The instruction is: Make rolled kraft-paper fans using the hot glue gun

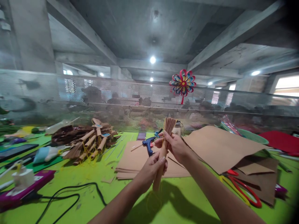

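Both hands are closed around a small brown paper broom (170,124) with a rolled handle and a pleated, fanned top. My left hand (154,165) wraps the lower handle, fingers curled round it. Higher up, my right hand (174,143) pinches the neck just below the fan. The broom tilts slightly, fan end up, and thin yellow thread hangs by its lower end. Behind my hands, a blue glue gun (148,145) rests on a stack of brown paper sheets (130,160). A pile of similar paper brooms (93,140) lies to the left.
Red-handled scissors (251,193) and large brown sheets (221,146) lie right, before a green basket (253,136). At left are a purple power strip (44,180), black cable (78,186) and phone (18,151). A perforated metal screen (130,102) bearing a paper flower (183,83) borders the green table.
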### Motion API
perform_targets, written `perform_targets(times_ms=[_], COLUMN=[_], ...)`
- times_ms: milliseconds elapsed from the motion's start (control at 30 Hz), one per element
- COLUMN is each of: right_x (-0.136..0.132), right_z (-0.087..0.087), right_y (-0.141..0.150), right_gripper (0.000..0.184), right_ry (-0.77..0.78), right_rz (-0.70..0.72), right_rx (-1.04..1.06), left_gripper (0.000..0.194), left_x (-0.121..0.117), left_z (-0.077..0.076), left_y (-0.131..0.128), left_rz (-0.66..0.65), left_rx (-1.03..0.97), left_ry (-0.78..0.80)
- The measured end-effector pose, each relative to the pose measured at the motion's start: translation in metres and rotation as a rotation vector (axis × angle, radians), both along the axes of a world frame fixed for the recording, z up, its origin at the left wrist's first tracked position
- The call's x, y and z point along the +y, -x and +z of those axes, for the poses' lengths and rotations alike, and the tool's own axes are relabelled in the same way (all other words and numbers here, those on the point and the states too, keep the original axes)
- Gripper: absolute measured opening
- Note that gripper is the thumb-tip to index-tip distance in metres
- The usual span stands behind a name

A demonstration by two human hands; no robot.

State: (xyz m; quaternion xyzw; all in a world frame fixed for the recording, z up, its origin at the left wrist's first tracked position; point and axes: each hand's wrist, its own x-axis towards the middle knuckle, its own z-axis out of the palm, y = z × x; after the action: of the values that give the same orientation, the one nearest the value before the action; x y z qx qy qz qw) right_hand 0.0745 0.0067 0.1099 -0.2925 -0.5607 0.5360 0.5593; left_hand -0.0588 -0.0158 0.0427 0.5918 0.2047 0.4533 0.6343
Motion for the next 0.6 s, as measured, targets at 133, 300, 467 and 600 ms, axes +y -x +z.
perform_targets(times_ms=[133,300,467,600], right_x=[0.000,-0.005,-0.015,-0.020], right_z=[-0.005,-0.012,-0.013,-0.012], right_y=[-0.009,-0.019,-0.022,-0.022], right_gripper=[0.052,0.058,0.056,0.038], right_ry=[-0.074,-0.391,-0.486,-0.537], right_rz=[-0.084,-0.396,-0.498,-0.601], right_rx=[-0.148,-0.516,-0.666,-0.632], left_gripper=[0.031,0.028,0.029,0.029], left_x=[-0.009,-0.018,-0.021,-0.019], left_z=[-0.006,-0.014,-0.020,-0.027], left_y=[0.006,0.010,0.012,0.014], left_rz=[0.050,0.083,0.094,0.120], left_rx=[0.009,0.043,0.036,0.034], left_ry=[-0.017,-0.015,0.003,0.002])
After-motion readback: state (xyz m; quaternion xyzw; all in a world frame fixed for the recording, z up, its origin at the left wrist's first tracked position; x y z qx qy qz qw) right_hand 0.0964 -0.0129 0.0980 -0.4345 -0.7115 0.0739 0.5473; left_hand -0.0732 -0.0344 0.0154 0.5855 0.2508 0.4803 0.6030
